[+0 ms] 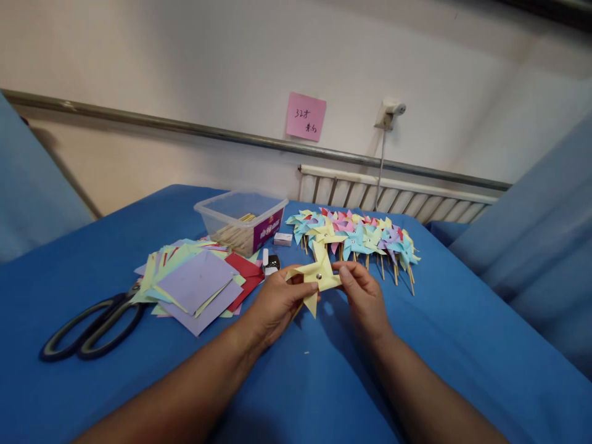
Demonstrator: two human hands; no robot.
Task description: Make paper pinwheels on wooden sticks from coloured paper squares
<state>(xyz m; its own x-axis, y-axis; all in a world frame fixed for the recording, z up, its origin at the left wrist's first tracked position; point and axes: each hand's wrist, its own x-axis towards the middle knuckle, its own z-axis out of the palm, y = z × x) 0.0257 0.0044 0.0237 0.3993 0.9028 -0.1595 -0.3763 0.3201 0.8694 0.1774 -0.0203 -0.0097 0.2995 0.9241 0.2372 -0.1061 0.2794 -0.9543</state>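
A yellow paper pinwheel [324, 267] with a silver pin at its centre is held up between my two hands, above the blue cloth. My left hand [279, 303] grips it from the left, thumb lying near the pin. On the other side, my right hand [363, 297] pinches the right blade between thumb and fingers. Part of a stick shows under my left hand; the rest is hidden. Beyond my hands lies a row of finished pinwheels [355, 235] in several colours, their sticks pointing toward me.
Left of my hands is a pile of coloured paper squares [198, 280], with black-handled scissors [99, 324] beside it. Behind stands a clear plastic box [222, 217] of wooden sticks. A small white box [282, 239] and a black-and-white item [271, 264] sit near it.
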